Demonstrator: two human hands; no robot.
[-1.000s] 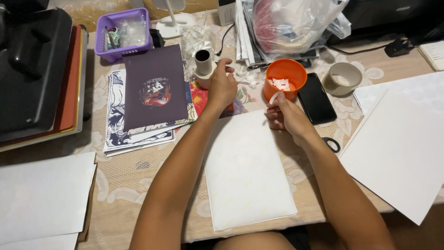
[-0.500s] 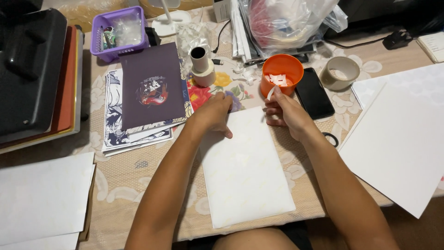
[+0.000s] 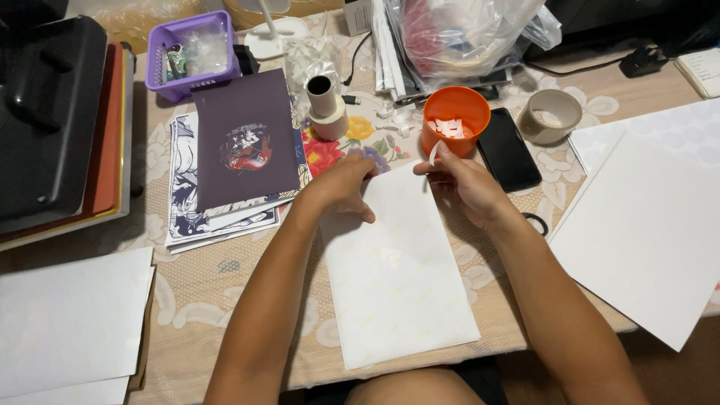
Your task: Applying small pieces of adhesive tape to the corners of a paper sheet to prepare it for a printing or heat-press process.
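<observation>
A white sheet lies lengthwise on the table in front of me. My left hand rests knuckles-up on its top left corner, fingers curled down onto the paper. My right hand hovers at the sheet's top right corner and pinches a small white strip between thumb and fingers. Just beyond that hand stands an orange cup with several white strips inside.
A black phone and a tape roll lie right of the cup. Large white sheets cover the right side, more white sheets the near left. A dark print stack, purple basket and black press sit left.
My left hand came back from the small roll near the cup down onto the sheet's top corner. My right hand stayed near the orange cup with the strip.
</observation>
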